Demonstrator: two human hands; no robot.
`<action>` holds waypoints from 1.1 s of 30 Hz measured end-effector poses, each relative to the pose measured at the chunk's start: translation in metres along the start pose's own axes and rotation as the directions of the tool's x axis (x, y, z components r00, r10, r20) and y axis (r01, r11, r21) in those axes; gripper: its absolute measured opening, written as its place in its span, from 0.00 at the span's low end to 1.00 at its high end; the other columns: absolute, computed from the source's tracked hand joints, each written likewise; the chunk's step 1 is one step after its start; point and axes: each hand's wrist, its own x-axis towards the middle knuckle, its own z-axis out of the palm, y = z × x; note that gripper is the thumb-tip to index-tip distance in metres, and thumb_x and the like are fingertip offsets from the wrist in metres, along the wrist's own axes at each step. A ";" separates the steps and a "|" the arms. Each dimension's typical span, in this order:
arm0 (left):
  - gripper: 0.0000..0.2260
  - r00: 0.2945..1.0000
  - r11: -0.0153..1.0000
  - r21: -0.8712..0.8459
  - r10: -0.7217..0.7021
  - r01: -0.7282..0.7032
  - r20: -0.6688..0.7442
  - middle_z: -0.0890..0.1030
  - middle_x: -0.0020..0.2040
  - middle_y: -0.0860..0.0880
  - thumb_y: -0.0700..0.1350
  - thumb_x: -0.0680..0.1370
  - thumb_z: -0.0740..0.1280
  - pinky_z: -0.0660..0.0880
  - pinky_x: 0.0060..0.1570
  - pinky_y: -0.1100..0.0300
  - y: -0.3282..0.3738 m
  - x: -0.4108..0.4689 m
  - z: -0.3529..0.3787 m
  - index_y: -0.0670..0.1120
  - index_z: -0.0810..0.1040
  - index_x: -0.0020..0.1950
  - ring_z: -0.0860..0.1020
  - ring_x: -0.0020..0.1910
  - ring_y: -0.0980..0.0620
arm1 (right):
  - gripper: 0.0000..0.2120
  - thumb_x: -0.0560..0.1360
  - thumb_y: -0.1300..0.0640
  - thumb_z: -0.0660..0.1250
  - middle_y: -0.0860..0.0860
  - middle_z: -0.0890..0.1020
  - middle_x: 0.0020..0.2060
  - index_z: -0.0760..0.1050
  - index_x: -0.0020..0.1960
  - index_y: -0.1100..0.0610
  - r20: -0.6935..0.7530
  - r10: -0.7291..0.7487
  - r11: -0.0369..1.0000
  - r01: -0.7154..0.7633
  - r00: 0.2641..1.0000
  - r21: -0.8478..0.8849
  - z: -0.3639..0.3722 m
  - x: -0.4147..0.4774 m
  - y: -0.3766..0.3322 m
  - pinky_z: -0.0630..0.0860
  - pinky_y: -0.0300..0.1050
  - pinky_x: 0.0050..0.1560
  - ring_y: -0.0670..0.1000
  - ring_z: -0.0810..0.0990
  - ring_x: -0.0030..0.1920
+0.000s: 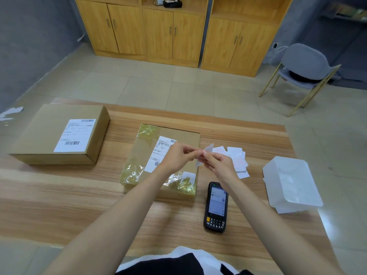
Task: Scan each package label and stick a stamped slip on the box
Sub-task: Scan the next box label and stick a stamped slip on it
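Fingertips of the left hand (178, 156) and right hand (217, 162) pinch one slip (205, 155) between them, seemingly peeling its backing. Directly beneath waits the taped box (143, 153); the scanner (216, 207) lies nearer, set aside.

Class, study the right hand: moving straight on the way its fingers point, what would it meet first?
The right hand would probably meet the left hand first, just beyond the slip both pinch; depth is unclear.
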 end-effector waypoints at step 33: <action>0.07 0.999 0.996 -0.089 -0.014 0.019 0.048 0.84 0.41 0.46 0.41 0.77 0.66 0.78 0.50 0.59 -0.002 -0.002 0.003 0.43 0.83 0.49 0.82 0.40 0.59 | 0.11 0.78 0.55 0.63 0.48 0.81 0.34 0.80 0.39 0.54 0.010 -0.089 0.947 0.088 0.996 -0.309 0.001 0.009 0.004 0.72 0.35 0.42 0.44 0.78 0.39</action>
